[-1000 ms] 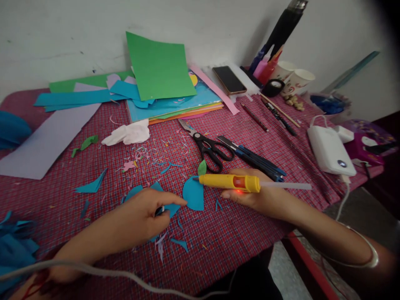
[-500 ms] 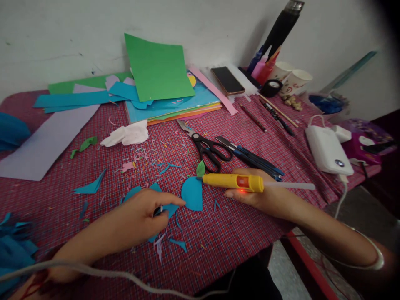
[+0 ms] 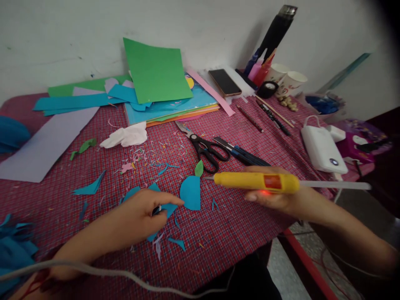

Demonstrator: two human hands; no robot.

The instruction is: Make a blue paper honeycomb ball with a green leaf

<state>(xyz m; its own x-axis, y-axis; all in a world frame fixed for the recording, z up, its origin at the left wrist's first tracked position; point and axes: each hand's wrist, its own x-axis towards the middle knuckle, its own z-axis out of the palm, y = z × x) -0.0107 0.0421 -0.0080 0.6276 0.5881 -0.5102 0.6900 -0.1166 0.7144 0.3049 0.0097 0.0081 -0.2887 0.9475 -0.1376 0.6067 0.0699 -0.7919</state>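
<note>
My right hand (image 3: 275,200) is wrapped round a yellow hot glue gun (image 3: 250,182), its red light lit and a clear glue stick (image 3: 334,184) poking out of the back. The nozzle points left, a short way right of a blue paper piece (image 3: 191,193) with one rounded side. My left hand (image 3: 145,212) rests on the table, index finger stretched out with its tip at that piece's left edge. Its thumb is apart from the index finger; the other fingers are mostly hidden. Under and around it lie more blue paper pieces (image 3: 170,209). A small green paper leaf (image 3: 199,168) touches the rounded piece's top.
Black-handled scissors (image 3: 203,146) and a blue cutter (image 3: 243,154) lie behind the glue gun. Paper scraps litter the checked cloth (image 3: 225,233). Coloured sheets (image 3: 159,71) and a phone (image 3: 225,81) are at the back, a white power bank (image 3: 324,150) at right. A cable (image 3: 103,271) crosses in front.
My right hand has drawn the glue gun rightward and closer to me, so the nozzle is away from the rounded blue piece. My left hand has hardly moved.
</note>
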